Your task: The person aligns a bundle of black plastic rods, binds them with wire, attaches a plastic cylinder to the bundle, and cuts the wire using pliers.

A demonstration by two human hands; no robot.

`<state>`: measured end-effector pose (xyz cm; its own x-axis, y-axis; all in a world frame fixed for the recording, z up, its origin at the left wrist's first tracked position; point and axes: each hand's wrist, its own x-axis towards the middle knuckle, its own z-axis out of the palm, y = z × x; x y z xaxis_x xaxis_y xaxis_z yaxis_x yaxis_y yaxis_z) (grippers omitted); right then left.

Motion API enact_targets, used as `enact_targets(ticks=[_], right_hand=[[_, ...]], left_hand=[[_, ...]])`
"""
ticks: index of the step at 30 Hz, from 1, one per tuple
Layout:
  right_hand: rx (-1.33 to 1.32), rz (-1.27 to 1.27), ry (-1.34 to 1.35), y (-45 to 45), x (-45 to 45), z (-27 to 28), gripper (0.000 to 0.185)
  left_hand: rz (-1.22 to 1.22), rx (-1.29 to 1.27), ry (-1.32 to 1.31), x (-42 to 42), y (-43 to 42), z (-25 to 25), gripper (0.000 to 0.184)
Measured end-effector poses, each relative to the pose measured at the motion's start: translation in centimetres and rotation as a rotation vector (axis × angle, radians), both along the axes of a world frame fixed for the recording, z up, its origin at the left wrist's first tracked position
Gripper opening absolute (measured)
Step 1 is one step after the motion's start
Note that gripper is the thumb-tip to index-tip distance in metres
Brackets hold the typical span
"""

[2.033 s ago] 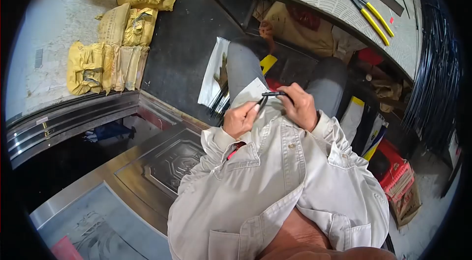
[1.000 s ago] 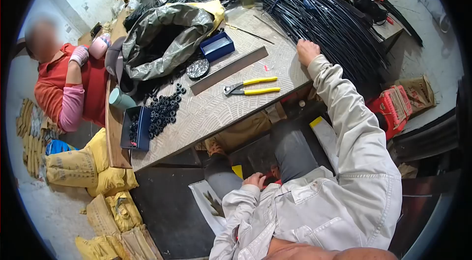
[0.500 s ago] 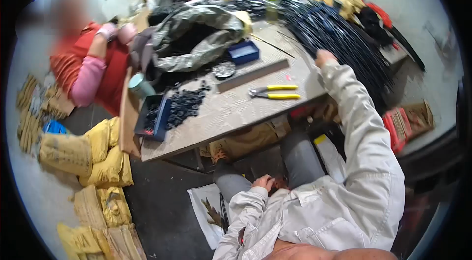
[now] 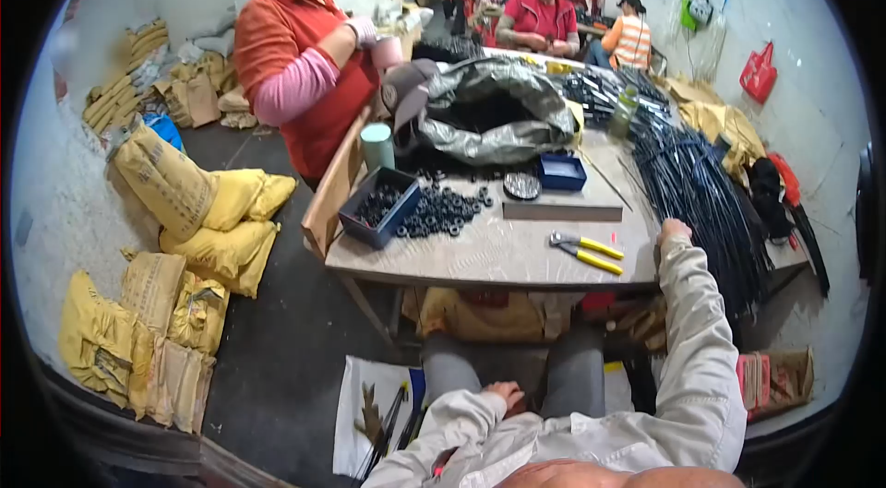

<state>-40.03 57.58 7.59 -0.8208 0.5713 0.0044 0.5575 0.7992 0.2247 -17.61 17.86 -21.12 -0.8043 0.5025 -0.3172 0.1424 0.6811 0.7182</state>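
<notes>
Right hand [image 4: 676, 230] moved to rods [image 4: 697, 202]; larger blue box [image 4: 401, 219] holds dark pieces [image 4: 381, 196]

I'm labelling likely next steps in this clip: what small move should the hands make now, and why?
Probably the right hand should draw one black rod from the bundle of black rods toward the body. It is at the bundle's edge, and the left hand is low and away from it. Whether the right fingers grip one is unclear.
</notes>
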Motion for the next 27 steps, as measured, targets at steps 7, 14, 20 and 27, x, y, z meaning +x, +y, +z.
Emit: enact_targets(ticks=[7,14,20,27], right_hand=[[-0.011,-0.011,0.123,3.7,0.0,-2.0,0.02],[0.078,0.007,0.144,1.4,0.6,2.7,0.019],[0.127,0.21,-0.006,2.5,0.9,7.6,0.022],[0.532,0.321,0.073,4.3,-1.0,13.7,0.022]], left_hand=[[-0.011,0.021,0.0,0.1,-0.3,1.7,0.033],[0.047,-0.021,0.014,0.4,-0.3,2.6,0.027],[-0.284,0.322,0.426,-3.9,3.0,10.7,0.017],[-0.55,0.403,1.019,-12.1,19.3,23.7,0.071]])
